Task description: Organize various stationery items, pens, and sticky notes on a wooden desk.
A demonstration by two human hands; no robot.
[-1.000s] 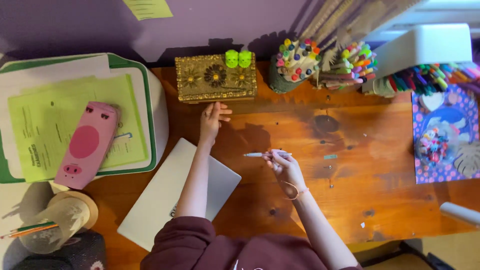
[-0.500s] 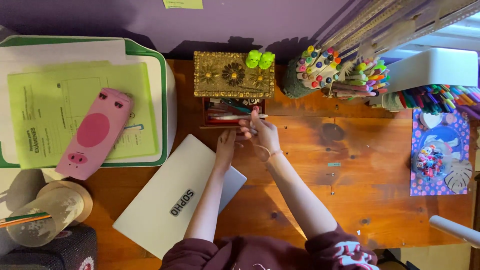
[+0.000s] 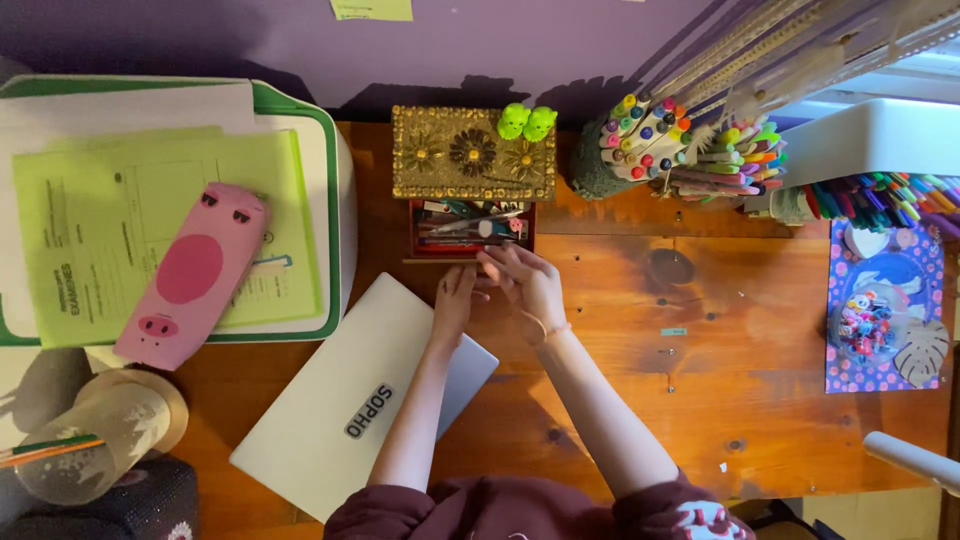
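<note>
Drawer (image 3: 470, 228) of pens just beyond both hands (image 3: 500, 285).

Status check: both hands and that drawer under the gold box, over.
Left hand and right hand empty, at front edge of open drawer. Pens lie inside drawer. Nothing in the way.

A yellow-green sticky note (image 3: 371, 9) hung on the purple wall at the top of the frame. Green printed sheets (image 3: 120, 230) lay at the left. A white label (image 3: 367, 411) with dark letters sat on the closed grey laptop (image 3: 330, 420), lower middle.
</note>
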